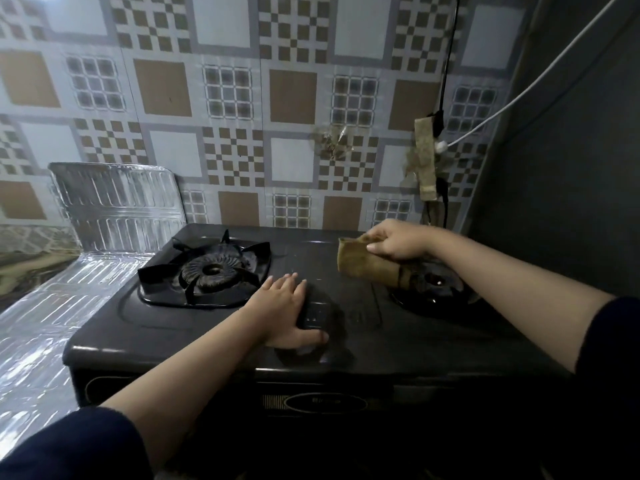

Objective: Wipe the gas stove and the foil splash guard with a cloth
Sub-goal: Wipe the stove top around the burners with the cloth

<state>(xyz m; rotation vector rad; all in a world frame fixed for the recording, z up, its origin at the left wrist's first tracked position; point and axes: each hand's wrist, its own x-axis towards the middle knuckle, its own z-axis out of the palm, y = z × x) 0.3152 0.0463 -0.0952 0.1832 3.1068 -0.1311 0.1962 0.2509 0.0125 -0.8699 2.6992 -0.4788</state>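
Black two-burner gas stove (214, 327) against patterned tile wall (228, 98). Left hand (289, 311) flat, palm down, on stove top between burners, fingers straight. Right hand (398, 242) grips folded tan cloth (367, 263) above right burner (433, 289). Left burner grate (207, 270) in place. Foil splash guard (117, 204) stands upright behind stove's left side; foil sheet (45, 317) covers counter.
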